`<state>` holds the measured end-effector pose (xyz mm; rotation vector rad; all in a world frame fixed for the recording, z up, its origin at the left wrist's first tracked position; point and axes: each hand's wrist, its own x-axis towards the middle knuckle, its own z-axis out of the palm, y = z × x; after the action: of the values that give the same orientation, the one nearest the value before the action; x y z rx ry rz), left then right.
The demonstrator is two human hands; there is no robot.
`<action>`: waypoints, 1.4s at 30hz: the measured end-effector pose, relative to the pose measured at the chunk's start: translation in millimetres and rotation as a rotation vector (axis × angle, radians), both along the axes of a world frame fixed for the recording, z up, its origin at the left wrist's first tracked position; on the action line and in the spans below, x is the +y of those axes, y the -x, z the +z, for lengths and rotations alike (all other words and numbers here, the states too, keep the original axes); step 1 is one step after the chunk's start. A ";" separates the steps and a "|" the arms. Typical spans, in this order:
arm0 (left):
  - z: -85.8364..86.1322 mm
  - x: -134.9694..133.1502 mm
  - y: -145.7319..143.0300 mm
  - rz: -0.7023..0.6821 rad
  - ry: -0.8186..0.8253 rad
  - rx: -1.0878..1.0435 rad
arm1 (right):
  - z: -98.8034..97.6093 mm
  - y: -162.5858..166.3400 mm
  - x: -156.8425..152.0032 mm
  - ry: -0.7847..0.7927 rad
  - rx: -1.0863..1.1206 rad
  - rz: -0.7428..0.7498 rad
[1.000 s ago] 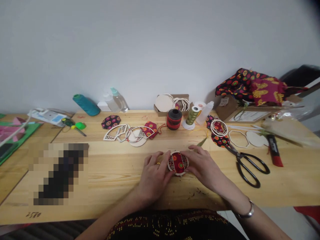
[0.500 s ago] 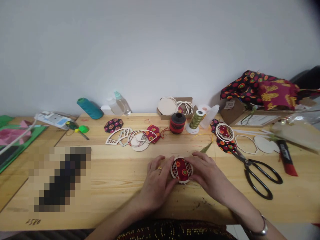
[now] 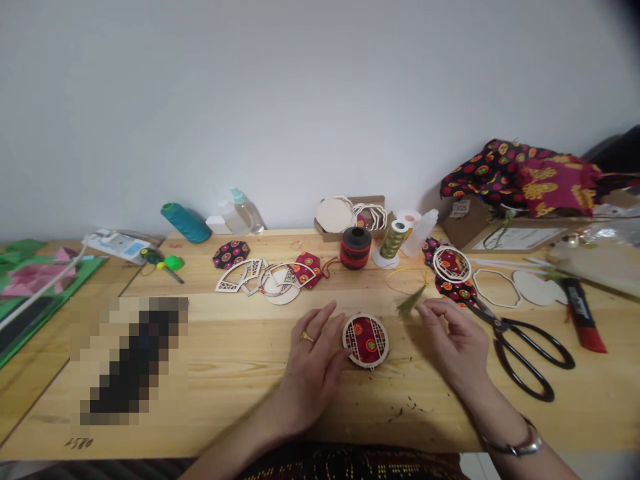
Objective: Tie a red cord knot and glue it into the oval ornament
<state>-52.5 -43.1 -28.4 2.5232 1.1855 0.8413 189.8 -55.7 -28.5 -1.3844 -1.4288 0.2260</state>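
A round wooden lattice frame [image 3: 365, 341] backed with red patterned fabric lies flat on the table. Beside its left edge rests my left hand [image 3: 315, 353], fingers loosely stretched and the thumb at the rim; it grips nothing. My right hand [image 3: 455, 340] is off to the right of the frame, its thumb and fingertips drawn together. Right by those fingertips lies a green tassel [image 3: 411, 302] with a yellow cord loop. Whether the fingers touch the tassel or pinch something small, I cannot make out.
Black-handled scissors [image 3: 525, 347] and a black-and-red tube [image 3: 585, 317] lie at right. Thread spools [image 3: 355, 248], a cardboard box [image 3: 500, 230] topped with fabric and clear bottles [image 3: 247, 210] stand along the wall. Wooden cutouts [image 3: 280, 287] lie behind the left hand. A blurred dark object [image 3: 135, 360] is at left.
My right hand has let go of the round frame and moved right, beside the tassel. My left hand has loosened from the frame's edge. The view has shifted slightly.
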 end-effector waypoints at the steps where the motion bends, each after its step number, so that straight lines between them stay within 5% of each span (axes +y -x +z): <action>1: 3.6 2.3 1.2 0.017 -0.007 -0.005 | 0.0 1.0 -0.2 0.000 -0.010 0.016; 5: 20.4 31.1 3.3 0.049 -0.017 0.021 | 0.7 5.0 0.1 -0.018 -0.056 0.083; 10: 34.4 92.0 -11.6 0.297 -0.070 0.219 | 1.0 4.1 0.8 -0.031 -0.101 0.082; 20: 11.2 130.5 -45.4 0.426 -0.012 0.427 | 1.3 3.9 -1.0 -0.020 -0.130 0.082; 24: 19.4 122.3 -35.5 0.426 0.017 0.315 | -0.3 2.9 0.9 -0.015 -0.126 0.087; 27: 35.6 99.6 -23.4 0.360 0.079 0.024 | 1.3 3.8 2.1 -0.004 -0.115 0.105; 33: 51.7 33.7 -22.9 0.135 0.827 -0.629 | 23.3 18.4 -3.2 0.215 0.143 0.179; 38: 46.5 7.1 -35.1 0.057 1.076 -0.729 | 39.7 35.9 -5.8 0.566 0.453 0.387; 42: 44.1 1.1 -36.5 -0.002 1.131 -0.696 | 41.8 45.9 -5.1 0.673 0.731 0.477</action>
<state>-16.0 -42.0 15.7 1.1829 0.9715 0.6561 143.9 -60.8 13.3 -1.2288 -1.0485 1.4702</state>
